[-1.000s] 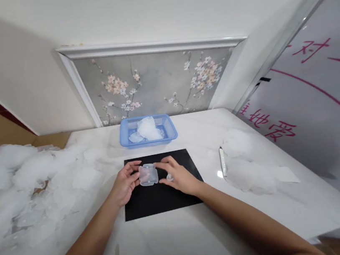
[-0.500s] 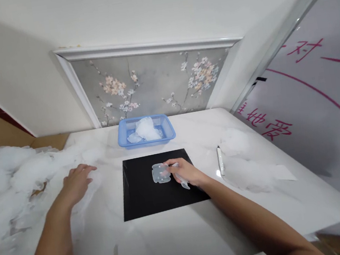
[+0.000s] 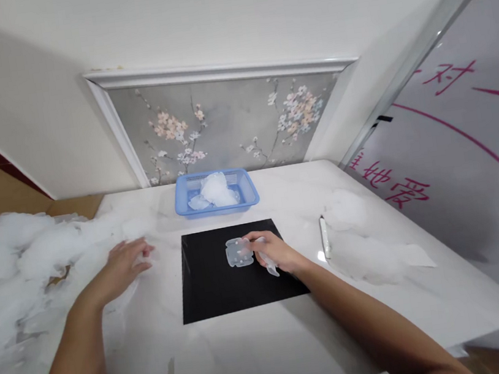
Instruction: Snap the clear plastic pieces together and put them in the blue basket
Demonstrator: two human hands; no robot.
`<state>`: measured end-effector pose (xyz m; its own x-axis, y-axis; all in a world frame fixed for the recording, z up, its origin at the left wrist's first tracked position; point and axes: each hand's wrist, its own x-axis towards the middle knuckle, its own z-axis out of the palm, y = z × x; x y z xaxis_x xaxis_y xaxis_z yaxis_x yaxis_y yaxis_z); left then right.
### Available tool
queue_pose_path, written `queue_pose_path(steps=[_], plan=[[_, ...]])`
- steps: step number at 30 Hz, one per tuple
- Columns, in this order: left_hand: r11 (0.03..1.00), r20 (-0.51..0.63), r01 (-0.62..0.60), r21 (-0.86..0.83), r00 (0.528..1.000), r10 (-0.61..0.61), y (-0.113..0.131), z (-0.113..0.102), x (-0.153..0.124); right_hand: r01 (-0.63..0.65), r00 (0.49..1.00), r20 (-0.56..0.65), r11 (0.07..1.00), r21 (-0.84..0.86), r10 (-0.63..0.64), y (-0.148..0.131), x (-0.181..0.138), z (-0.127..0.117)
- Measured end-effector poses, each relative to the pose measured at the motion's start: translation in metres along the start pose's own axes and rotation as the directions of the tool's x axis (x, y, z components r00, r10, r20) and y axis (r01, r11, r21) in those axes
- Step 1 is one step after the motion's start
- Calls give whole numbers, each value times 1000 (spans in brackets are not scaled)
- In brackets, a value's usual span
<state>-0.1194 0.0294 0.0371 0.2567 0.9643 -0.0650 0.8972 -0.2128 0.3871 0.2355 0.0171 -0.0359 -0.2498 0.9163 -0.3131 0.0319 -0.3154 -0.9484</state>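
Observation:
A small translucent plastic piece (image 3: 239, 253) lies on a black mat (image 3: 217, 290) in the middle of a white marble table (image 3: 262, 346). My right hand (image 3: 272, 252) rests on the mat, fingers closed on the piece's right edge, with a thin clear strip under the palm. My left hand (image 3: 125, 263) is off the mat to the left, at the rim of a big heap of translucent plastic pieces (image 3: 20, 275); its fingers curl onto one of them.
A blue basket (image 3: 215, 192) holding a few clear pieces stands behind the mat. To the right lie a white pen-like tool (image 3: 325, 238) and a smaller pile of plastic film (image 3: 360, 246). A floral wall panel is behind; a whiteboard with red writing leans at right.
My left hand let go of the piece and swung left to the heap, where its fingers have now curled. My right hand slid the piece a little right on the mat.

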Motion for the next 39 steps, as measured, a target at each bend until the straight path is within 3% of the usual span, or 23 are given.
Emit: queue_pose_path(steps=[3,5,8,12,19,23,28,34,39], plan=[[965,-24,29,-260,999,-36,24,18,5,28,998,-53,999,37,-26,1,2,0],[890,-69,48,-454,994,-89,44,38,10,43,995,-95,998,35,-40,1,3,0],[684,94,94,-724,995,-37,69,72,17,107,985,-136,994,-9,-107,0,2,0],[593,150,90,-801,987,53,78,97,19,197,972,-122,979,-47,-202,-2,-1,1],[490,246,169,-855,965,96,72,95,16,202,962,-161,970,-132,-222,5,3,2],[474,271,204,-857,959,78,74,96,16,213,963,-138,968,-131,-230,1,2,9],[539,218,128,-832,970,106,79,96,17,256,958,-31,898,-358,-285,-3,2,22],[665,194,162,-729,981,-26,64,87,19,78,980,-157,964,-255,-121,0,5,8],[696,137,87,-712,990,16,61,83,19,147,986,-32,941,-306,-164,-1,5,3]])
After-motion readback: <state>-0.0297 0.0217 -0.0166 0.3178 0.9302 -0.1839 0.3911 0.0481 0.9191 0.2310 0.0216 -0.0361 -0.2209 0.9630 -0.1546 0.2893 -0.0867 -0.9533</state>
